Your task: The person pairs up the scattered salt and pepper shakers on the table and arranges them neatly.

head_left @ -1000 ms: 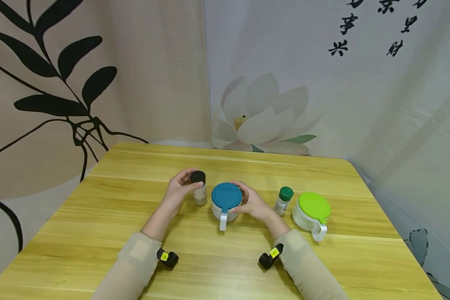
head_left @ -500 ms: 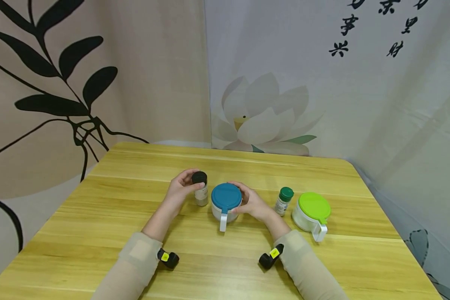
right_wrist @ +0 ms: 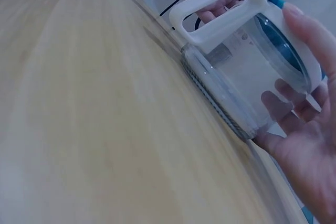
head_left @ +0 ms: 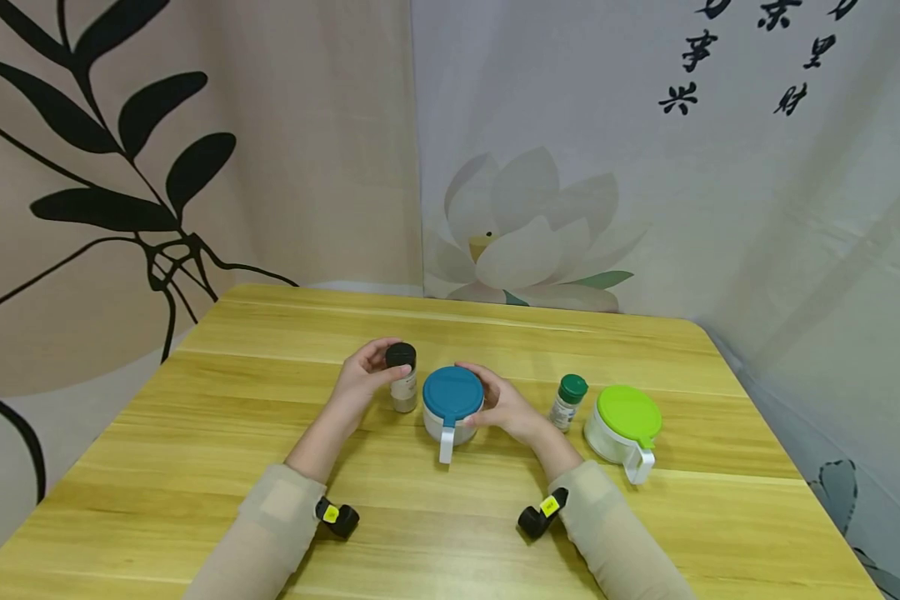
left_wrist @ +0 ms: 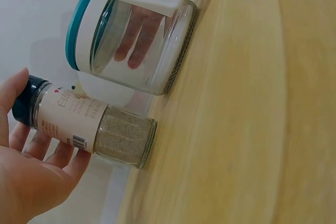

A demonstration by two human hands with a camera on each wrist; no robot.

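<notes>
My left hand (head_left: 355, 382) holds a small glass spice jar (head_left: 403, 390) with a black cap, thumb and fingers around its upper part. In the left wrist view, the spice jar (left_wrist: 123, 135) contains greyish-brown powder below a pale printed label. Just right of it stands a clear glass seasoning jar (head_left: 461, 431) with a blue lid (head_left: 453, 392) and a white handle (head_left: 446, 445) facing me. My right hand (head_left: 508, 407) grips that jar from its right side. In the right wrist view, fingers (right_wrist: 283, 114) lie behind the glass and the thumb is up by the lid.
Farther right on the wooden table (head_left: 435, 533) stand a small green-capped spice jar (head_left: 563, 410) and a seasoning jar with a lime-green lid (head_left: 628, 412). Printed curtains (head_left: 330, 167) hang behind the table's far edge.
My left hand and the black-capped spice jar have shifted slightly right, closer to the blue-lidded jar. The right hand stays in place on its jar.
</notes>
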